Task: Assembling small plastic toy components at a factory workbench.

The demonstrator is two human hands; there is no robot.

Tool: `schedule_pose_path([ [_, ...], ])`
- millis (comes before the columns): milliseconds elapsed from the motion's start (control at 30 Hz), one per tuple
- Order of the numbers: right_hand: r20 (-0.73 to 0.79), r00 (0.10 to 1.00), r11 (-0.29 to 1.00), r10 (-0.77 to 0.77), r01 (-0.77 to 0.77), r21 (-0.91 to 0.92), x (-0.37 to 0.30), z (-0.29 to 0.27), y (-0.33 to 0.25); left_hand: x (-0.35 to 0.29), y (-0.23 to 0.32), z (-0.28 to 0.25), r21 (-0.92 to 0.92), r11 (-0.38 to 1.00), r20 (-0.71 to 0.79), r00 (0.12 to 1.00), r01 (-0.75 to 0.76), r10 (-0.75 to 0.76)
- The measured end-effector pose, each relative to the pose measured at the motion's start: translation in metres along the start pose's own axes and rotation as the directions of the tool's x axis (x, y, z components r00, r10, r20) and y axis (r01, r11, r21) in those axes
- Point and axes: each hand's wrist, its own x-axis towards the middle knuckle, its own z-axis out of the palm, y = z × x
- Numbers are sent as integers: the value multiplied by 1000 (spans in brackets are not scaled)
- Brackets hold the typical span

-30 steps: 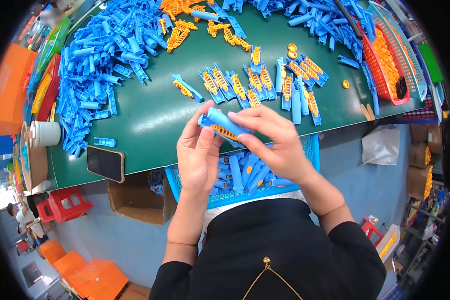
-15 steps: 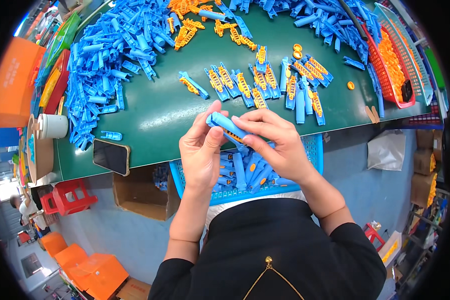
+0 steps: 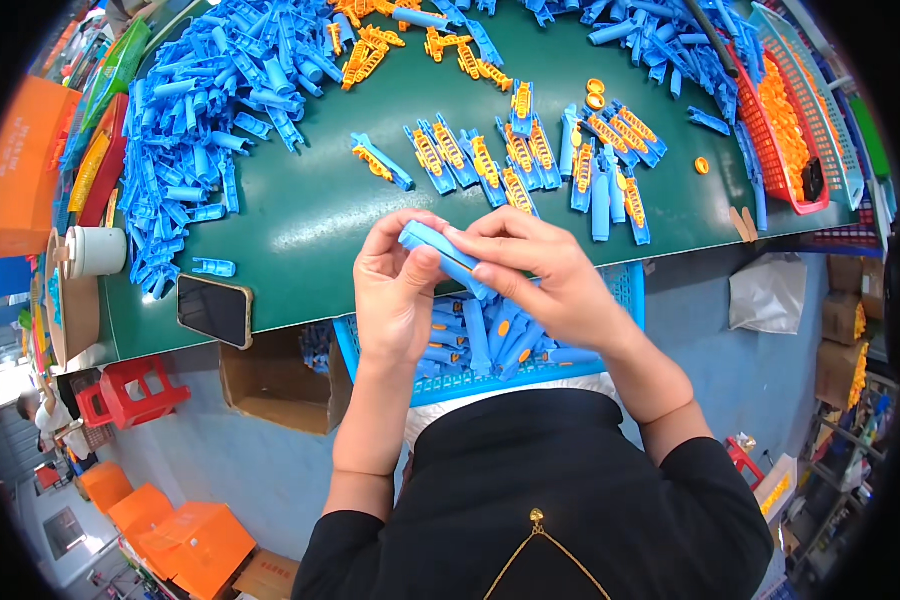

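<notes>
Between my two hands is a blue plastic casing, long and narrow, tilted down to the right, with a thin dark seam along its side. My left hand grips its left end, thumb pressed against the near side. The fingers and thumb of my right hand pinch its right part. Below my hands, a light-blue basket holds several closed blue casings, some with orange round spots. Beyond them on the green table lie several blue half shells with orange ladder-like inserts.
Heaps of blue shells cover the table's left and far right. Loose orange inserts lie at the back. A red basket of orange parts stands right. A phone and white cup are at left; a cardboard box sits below.
The casing's side gap, which showed orange inside, has narrowed to a dark seam as both hands press it. The casing has turned slightly; the whole view has shifted a little.
</notes>
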Motion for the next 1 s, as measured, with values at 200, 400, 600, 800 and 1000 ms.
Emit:
schedule_pose_path([
  [200,-305,936,947,-176,77,-311,-2,19,2,3,-8,8,-108,988,-53,993,-109,104],
  [400,-255,943,926,-213,111,-360,7,11,7,3,-12,11,-103,980,-106,981,-172,161],
  [600,-271,903,900,334,-220,377,10,5,-2,6,-4,11,-70,967,-138,962,-245,234],
  [800,-118,904,755,411,-265,599,11,-6,2,6,4,-5,440,781,36,878,-442,477],
  [1000,-121,923,837,365,-268,476,8,6,10,10,15,5,818,-134,566,743,-559,357],
])
